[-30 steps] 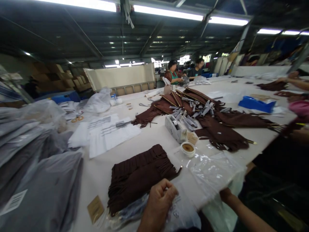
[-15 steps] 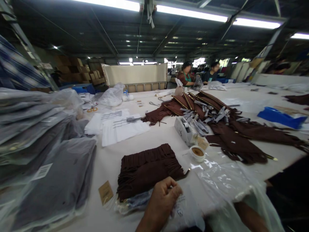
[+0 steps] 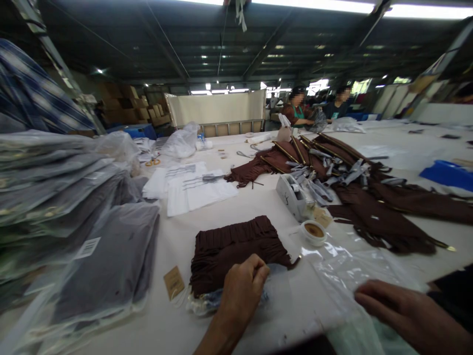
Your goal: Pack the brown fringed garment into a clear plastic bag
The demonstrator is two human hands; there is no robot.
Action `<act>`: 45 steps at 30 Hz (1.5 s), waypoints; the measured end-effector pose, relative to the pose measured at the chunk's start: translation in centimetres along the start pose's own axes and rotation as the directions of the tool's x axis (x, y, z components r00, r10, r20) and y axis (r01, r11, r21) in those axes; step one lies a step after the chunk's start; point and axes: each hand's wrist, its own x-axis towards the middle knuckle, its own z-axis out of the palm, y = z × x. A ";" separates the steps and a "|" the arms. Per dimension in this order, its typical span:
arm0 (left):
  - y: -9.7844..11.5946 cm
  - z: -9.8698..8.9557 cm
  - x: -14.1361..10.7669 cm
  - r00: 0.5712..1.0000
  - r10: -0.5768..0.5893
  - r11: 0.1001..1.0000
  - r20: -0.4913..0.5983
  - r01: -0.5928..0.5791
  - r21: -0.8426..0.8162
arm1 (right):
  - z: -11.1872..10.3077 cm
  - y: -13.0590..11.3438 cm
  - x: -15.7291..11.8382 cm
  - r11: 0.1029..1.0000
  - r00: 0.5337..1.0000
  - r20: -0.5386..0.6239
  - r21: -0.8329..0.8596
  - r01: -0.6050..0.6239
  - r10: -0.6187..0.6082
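A folded brown fringed piece (image 3: pixel 236 246), bag-like with bluish plastic at its lower edge, lies in front of me. My left hand (image 3: pixel 246 281) is closed in a pinch over its lower right part; what the fingers hold is hidden. Thin translucent film (image 3: pixel 277 283) shows beside that hand. To the right, my right hand (image 3: pixel 401 305) hovers over or touches clear plastic bags (image 3: pixel 343 273) at the table's near edge; motion blurs its fingers. A brown card tag (image 3: pixel 173 283) with white string lies left of the brown piece.
Bagged grey goods (image 3: pixel 107 266) are stacked at left. White sheets (image 3: pixel 199 190) lie beyond. A tape dispenser (image 3: pixel 293 197) and a round tub (image 3: pixel 313 232) stand right of center, before a heap of brown fringed pieces (image 3: pixel 384 212). Two people work across the table.
My right hand has come out from beneath the clear plastic and now shows above it. My left hand stays pinched by the brown piece. The view has shifted slightly.
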 end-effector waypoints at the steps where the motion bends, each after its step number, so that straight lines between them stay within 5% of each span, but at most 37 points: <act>1: 0.3 0.0 -0.1 1.000 0.006 1.000 0.003 -0.006 -0.006 | 0.9 -3.0 0.0 0.995 0.997 0.073 0.098 -0.012 0.005; 4: 0.9 0.0 -0.8 0.999 0.037 0.999 0.001 -0.037 -0.021 | 5.0 -10.6 0.2 0.934 0.980 0.142 0.347 0.082 -0.139; 6: 0.9 -0.4 -1.5 0.998 0.056 0.998 -0.001 -0.056 -0.024 | 7.7 -13.3 0.6 0.924 0.976 0.133 0.367 0.111 -0.170; 9: 0.0 -1.8 -2.4 0.999 0.048 0.999 0.024 -0.048 0.003 | 9.9 -14.3 1.7 0.921 0.972 0.191 0.386 0.053 -0.136; 14: -2.4 -6.1 -2.5 1.000 -0.024 0.991 -0.006 0.024 0.131 | 10.5 -15.1 4.5 0.914 0.967 0.194 0.397 0.076 -0.164; 21: -4.9 -9.8 0.4 0.982 -0.157 0.891 -0.106 0.187 0.413 | 11.7 -16.4 9.4 0.967 0.964 0.097 0.088 0.238 -0.246; 26: -4.9 -9.1 2.6 0.977 -0.145 0.822 -0.156 0.207 0.530 | 14.3 -14.3 10.9 0.882 0.903 -0.043 -0.236 0.407 -0.428; 29: -4.5 -7.7 3.3 0.977 -0.036 0.788 -0.208 0.156 0.596 | 14.7 -13.2 11.1 0.838 0.858 -0.101 -0.299 0.457 -0.504; 34: -5.0 -4.9 3.9 0.998 0.064 0.805 0.011 -0.058 0.590 | 12.4 -14.4 10.4 0.830 0.833 -0.142 -0.272 0.486 -0.534; 37: -6.4 -3.5 4.4 0.997 0.020 0.809 0.073 -0.059 0.585 | 11.2 -17.4 10.1 0.746 0.739 -0.129 -0.213 0.631 -0.661; 40: -9.2 -2.5 4.5 0.985 0.146 0.778 0.091 -0.171 0.605 | 11.9 -19.4 10.8 0.485 0.491 -0.025 -0.205 0.850 -0.871; 42: -11.5 -2.3 4.4 0.957 0.277 0.707 0.090 -0.266 0.655 | 13.5 -18.8 11.8 0.325 0.342 0.029 -0.242 0.914 -0.939; 45: -13.1 -4.0 4.1 0.940 0.314 0.711 0.130 -0.324 0.624 | 17.0 -15.8 13.4 0.207 0.246 0.077 -0.340 0.917 -0.966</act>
